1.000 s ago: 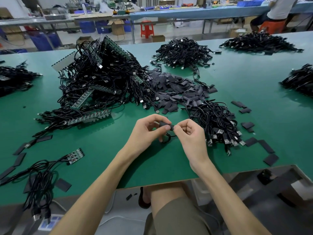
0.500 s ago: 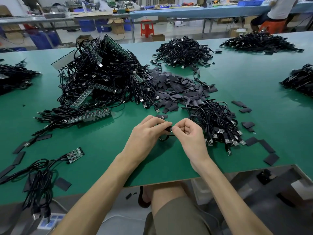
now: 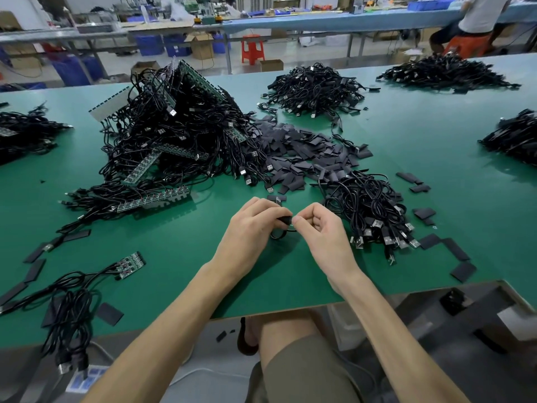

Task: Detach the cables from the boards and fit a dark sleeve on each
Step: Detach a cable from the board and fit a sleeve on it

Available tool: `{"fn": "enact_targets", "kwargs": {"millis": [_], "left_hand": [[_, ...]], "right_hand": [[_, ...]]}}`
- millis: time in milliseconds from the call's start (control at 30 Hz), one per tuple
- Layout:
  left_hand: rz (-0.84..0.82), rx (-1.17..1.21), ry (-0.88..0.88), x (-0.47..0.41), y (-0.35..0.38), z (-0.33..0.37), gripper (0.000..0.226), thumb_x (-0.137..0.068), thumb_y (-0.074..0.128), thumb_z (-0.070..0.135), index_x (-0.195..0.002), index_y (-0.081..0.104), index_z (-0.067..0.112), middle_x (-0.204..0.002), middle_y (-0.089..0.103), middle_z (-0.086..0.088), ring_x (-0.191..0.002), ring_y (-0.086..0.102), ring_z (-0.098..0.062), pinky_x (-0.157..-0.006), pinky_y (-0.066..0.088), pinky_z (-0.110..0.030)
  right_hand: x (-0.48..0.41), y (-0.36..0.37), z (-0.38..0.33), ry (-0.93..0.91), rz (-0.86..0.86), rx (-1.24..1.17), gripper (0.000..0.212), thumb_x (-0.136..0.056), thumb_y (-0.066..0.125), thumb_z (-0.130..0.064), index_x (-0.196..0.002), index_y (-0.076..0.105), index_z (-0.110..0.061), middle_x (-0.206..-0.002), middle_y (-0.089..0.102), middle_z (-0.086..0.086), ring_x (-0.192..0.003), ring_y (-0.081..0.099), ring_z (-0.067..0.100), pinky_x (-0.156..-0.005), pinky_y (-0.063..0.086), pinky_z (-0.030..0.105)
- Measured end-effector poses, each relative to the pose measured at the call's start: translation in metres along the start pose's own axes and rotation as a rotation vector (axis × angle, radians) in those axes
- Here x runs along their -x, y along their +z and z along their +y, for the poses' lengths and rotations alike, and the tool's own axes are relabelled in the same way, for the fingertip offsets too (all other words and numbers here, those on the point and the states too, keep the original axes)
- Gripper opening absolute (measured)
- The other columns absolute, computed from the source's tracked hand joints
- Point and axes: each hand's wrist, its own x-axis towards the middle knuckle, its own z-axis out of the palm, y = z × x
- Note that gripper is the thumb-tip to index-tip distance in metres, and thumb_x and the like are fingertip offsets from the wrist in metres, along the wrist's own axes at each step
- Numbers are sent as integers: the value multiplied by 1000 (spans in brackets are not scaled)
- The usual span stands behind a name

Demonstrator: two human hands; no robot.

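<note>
Black cable [image 3: 276, 235] loops below the fingertips: the left hand [image 3: 252, 225] pinches a dark sleeve [image 3: 284, 220] and the right hand [image 3: 316, 228] pinches the cable's end against it, mid-fitting, I judge. Just right lies a heap of loose cables [image 3: 369, 210], probably detached already; beyond, spare sleeves [image 3: 296, 152]; beyond-left, a big tangle on boards [image 3: 174, 135], so most remains. Green worktop [image 3: 174, 257]; workshop benches [image 3: 319, 23] behind

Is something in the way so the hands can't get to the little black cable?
Nothing visible is. The left hand and right hand pinch the cable between their fingertips, just above the green table. The nearest cable pile lies to their right, not between them.
</note>
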Motion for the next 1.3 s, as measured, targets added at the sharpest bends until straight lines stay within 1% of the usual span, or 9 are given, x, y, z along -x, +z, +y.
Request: {"fn": "enact_targets", "kwargs": {"millis": [133,267,433,567,700,867,967,1100,1300], "left_hand": [[-7,-4,15,-1,-2,1,27,-81,77,-10,-103,78,5,-95,72,-5,-85,62,-23,-77,55,-31],[-7,-2,23,-1,-3,2,29,-81,77,-11,-105,78,5,-95,72,-5,-86,62,-22,-80,54,-23],[-8,-6,-8,-1,-2,3,25,-86,74,-5,-108,77,6,-97,71,-5,-89,62,-25,-77,57,-36],[66,13,-129,-4,-4,2,22,-84,75,-2,-104,79,5,-96,73,-6,-90,64,-25,-82,55,-37],[84,44,-175,-3,-5,0,26,-83,75,-4,-106,79,6,-98,73,-6,-93,65,-24,-88,53,-29],[65,115,-184,-3,-3,-2,31,-85,68,-16,-107,78,2,-99,70,-10,-91,59,2,-87,50,-11],[53,128,-192,-2,-3,-2,32,-86,66,-18,-109,77,1,-99,68,-12,-91,59,-5,-87,53,-13],[42,132,-182,-2,-3,1,32,-87,65,-17,-111,76,1,-99,67,-14,-90,57,-1,-89,54,-15],[48,123,-169,-1,-4,2,30,-87,66,-16,-109,77,1,-100,67,-15,-93,57,13,-88,53,-13]], "right_hand": [[0,-3,2,-7,-42,-1,13,-98,66,-13,-86,64,-8,-75,64,-5,-72,55,7,-71,46,23],[1,-1,5,-3,-23,-4,15,-99,66,-17,-85,65,-13,-69,64,-15,-66,54,1,-64,43,18],[1,0,9,16,26,-18,17,-100,66,-25,-85,65,-18,-69,69,-5,-61,59,10,-59,45,24],[0,-1,8,16,48,-149,7,-102,62,-18,-99,68,-18,-87,77,0,-72,69,13,-58,48,21],[0,0,8,11,63,-160,12,-98,67,-10,-92,69,-20,-84,76,1,-70,70,14,-56,47,20],[0,0,5,3,70,-179,18,-94,71,-11,-81,70,-24,-75,72,0,-63,59,8,-56,44,16],[0,0,3,-24,56,-162,22,-92,71,-13,-76,69,-29,-72,68,-4,-63,55,6,-57,42,14],[1,0,5,-37,69,-150,17,-90,71,-15,-77,67,-26,-71,66,-8,-64,53,5,-56,41,15],[1,-1,9,-47,60,-90,9,-84,69,-21,-77,64,-21,-75,65,9,-68,51,10,-63,43,25]]}}
